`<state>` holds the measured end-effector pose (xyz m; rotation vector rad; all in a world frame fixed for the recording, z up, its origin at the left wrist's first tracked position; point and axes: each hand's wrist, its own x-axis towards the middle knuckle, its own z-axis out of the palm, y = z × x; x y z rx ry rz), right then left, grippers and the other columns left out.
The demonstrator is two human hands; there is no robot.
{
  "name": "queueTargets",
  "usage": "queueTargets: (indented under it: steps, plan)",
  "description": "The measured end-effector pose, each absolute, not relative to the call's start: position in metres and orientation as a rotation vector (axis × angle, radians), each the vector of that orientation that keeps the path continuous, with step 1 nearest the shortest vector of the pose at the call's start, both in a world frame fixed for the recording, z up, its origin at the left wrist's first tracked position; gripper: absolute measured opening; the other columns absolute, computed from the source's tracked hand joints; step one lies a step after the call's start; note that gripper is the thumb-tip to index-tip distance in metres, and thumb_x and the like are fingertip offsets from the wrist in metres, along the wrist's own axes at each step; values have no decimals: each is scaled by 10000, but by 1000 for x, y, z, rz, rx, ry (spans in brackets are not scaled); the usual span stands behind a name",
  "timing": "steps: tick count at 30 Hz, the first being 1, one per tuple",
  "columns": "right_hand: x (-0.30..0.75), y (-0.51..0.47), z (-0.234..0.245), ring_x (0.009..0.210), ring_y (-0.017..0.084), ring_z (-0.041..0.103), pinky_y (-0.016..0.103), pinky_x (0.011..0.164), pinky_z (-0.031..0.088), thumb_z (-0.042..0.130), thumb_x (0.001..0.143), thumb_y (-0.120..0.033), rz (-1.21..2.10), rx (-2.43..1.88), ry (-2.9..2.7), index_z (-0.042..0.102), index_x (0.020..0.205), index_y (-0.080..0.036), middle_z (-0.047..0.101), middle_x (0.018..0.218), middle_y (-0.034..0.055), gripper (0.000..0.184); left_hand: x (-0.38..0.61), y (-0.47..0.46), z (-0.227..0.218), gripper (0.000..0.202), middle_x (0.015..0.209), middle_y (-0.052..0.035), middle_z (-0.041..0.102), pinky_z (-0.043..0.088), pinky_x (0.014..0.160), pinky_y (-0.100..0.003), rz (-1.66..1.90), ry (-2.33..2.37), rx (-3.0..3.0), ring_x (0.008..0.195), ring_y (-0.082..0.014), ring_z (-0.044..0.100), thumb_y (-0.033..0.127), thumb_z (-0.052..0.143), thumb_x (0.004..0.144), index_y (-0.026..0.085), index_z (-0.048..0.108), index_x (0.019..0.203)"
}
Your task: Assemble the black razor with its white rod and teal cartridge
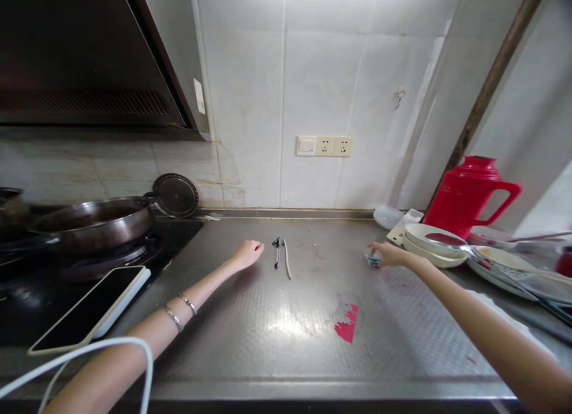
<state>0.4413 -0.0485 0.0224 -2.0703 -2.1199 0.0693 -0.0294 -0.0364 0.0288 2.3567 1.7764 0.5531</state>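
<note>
Right hand (389, 255) at small crumpled wad (372, 260), two o'clock on steel counter (223, 348); cannot tell if fingers clamp it. Wad probably light, soft; best pinched across its middle. Left hand (248, 255), ten o'clock, curled, contents hidden, near black slim tool (277, 253).

A metal counter (223, 354) carries a slim dark object (277, 256) beside a pale cord (286, 259); a torn red scrap (348, 327) lies nearer the front; bowls (431, 259) stand right.

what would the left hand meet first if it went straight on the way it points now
Most likely the slim black item, just past the left hand; the hand's height is unclear, so it might pass above.
</note>
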Motion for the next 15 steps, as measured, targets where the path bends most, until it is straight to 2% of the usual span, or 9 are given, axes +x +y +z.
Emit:
queueTargets:
  steps: [3,6,9,15]
  plan:
    - [439,-44,25,833,186,592,210,697,405,670,529,-121,134,-2026,-2238,527,1111,-118,642,937,84,600,-29,-33,28,350,726,-53,635,346,599,-240,621,1689,2373,661,-161,551,412,390,831,157,610,733]
    - [423,-40,32,913,205,561,228,730,399,642,589,-173,146,-1957,-2309,429,1203,-100,608,1021,117,654,-21,-33,29,287,886,-70,638,394,734,-253,749,1492,2440,818,-175,562,400,511,774,146,597,877]
    - [390,-42,46,965,229,530,260,771,393,629,595,-183,147,-1792,-2424,377,1234,-104,582,1059,128,691,-4,-38,35,417,1056,-93,592,383,866,-325,780,1422,2520,991,-224,515,431,604,704,152,558,1011]
    - [309,-69,78,949,244,527,305,787,397,625,591,-151,79,-1416,-2618,359,1251,-148,583,1029,111,712,39,-64,47,658,1218,-102,483,345,948,-422,702,1205,2740,1156,-274,394,507,682,608,190,471,1145]
